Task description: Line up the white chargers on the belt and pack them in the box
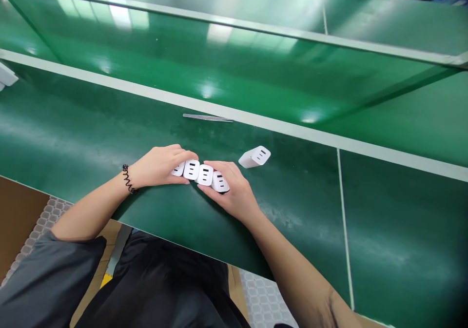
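The person's left hand (163, 166) and right hand (237, 190) grip opposite ends of a row of four white blocks (205, 175), slotted faces showing, over the green table (292, 196). A fifth block (252, 158) sits near the right hand; slim metal tweezers (204, 117) lie farther back.

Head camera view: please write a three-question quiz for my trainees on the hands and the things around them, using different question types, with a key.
1. Count: how many white blocks show in the row held by the left hand and the right hand?
2. True or false: the slim metal tool lies between the row and the person's body.
3. Fill in the blank: a dark, coiled ____ is worn at the left hand's wrist.

Key:
1. Four; a separate block sits apart, to the right.
2. False; the slim metal tool lies on the far side of the row.
3. Bracelet.
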Available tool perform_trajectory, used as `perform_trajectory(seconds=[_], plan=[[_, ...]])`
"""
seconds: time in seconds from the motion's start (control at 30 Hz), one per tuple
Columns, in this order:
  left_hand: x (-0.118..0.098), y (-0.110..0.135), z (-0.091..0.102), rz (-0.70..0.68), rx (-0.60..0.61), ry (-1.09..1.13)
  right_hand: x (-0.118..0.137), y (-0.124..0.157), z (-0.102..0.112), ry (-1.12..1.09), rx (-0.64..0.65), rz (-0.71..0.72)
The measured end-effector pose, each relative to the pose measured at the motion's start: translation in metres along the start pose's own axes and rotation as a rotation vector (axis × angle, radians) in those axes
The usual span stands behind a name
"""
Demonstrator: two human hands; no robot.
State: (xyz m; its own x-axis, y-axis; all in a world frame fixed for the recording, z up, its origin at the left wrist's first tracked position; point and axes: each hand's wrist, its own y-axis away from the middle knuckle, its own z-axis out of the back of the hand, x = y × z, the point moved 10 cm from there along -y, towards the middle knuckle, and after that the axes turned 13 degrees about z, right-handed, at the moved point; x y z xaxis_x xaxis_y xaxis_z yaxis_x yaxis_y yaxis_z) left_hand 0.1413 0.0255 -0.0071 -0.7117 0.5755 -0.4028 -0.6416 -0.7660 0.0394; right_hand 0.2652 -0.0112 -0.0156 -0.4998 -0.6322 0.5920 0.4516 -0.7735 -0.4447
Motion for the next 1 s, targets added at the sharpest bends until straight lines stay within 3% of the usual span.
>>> perform_trajectory(seconds=[0.2,0.4,0.73,1.0], plan=[[-0.018,0.005,0.021,-0.127,-0.233,0.072,0.004,0.001,0.016,0.099,-0.117,0.054],[-0.026,0.012,0.03,-0.212,-0.368,0.062,0.02,0.001,0.028,0.181,-0.176,0.177],[-0.026,0.017,0.033,-0.232,-0.391,0.155,0.032,0.002,0.036,0.235,-0.172,0.204],[-0.025,0.012,0.032,-0.203,-0.317,0.184,0.035,0.002,0.036,0.278,-0.181,0.265]])
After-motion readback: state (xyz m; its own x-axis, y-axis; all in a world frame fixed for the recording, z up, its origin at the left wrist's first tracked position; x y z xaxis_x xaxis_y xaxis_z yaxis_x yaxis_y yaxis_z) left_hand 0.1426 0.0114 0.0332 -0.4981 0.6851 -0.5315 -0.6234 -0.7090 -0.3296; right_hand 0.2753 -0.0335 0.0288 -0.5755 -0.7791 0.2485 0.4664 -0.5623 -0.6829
